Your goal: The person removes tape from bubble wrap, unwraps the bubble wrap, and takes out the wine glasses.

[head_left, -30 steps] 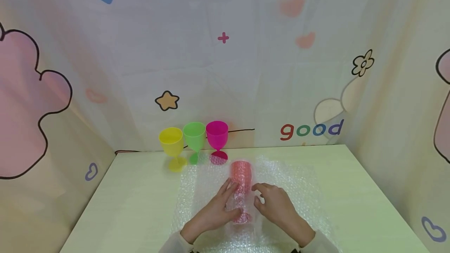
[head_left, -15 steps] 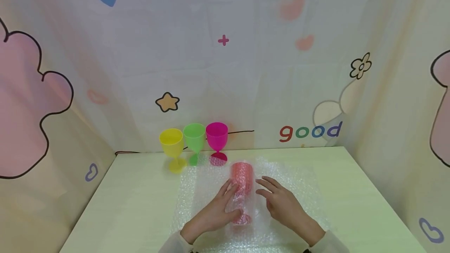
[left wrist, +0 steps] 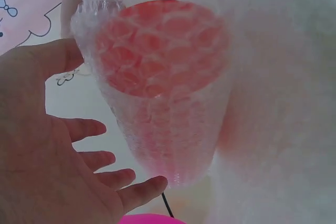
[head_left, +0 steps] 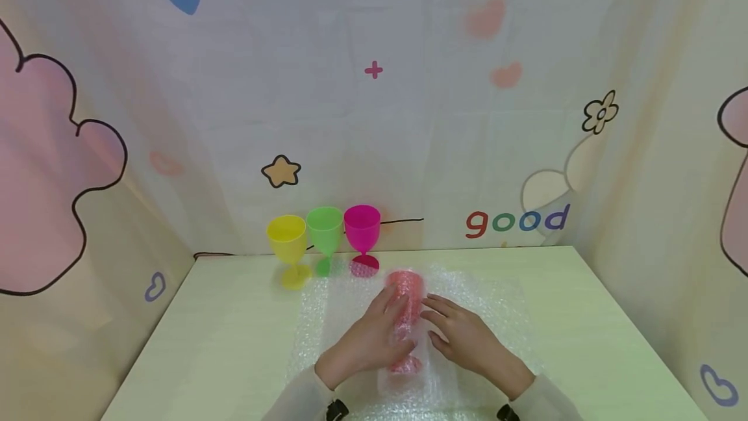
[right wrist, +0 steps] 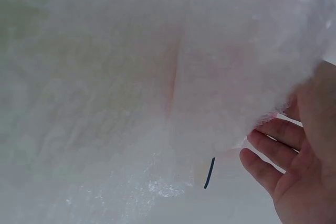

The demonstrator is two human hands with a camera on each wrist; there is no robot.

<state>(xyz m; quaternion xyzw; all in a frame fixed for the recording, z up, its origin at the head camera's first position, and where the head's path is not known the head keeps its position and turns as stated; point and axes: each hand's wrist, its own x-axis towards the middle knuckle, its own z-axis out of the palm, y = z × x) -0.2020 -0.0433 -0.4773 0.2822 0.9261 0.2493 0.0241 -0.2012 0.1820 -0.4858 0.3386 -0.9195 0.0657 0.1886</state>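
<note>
A red goblet lies on its side under a layer of clear bubble wrap, its foot toward me and its bowl pointing away. Over its left side rests my left hand, fingers spread on the wrap. In the left wrist view, the thumb and extended fingers of that hand lie along the wrapped goblet. My right hand is at the goblet's right side, fingers relaxed and slightly bent. The right wrist view has this hand beside the wrap, which hides some fingertips.
Upright at the back left of the table stand a yellow goblet, a green goblet and a magenta goblet. The wrap's far edge overlaps the magenta one's foot in view. A printed curtain hangs behind and at both sides.
My left hand has shifted right and a little forward over the wrapped goblet. The right hand drew away to the right, then came back slightly toward it. The view has tilted slightly.
</note>
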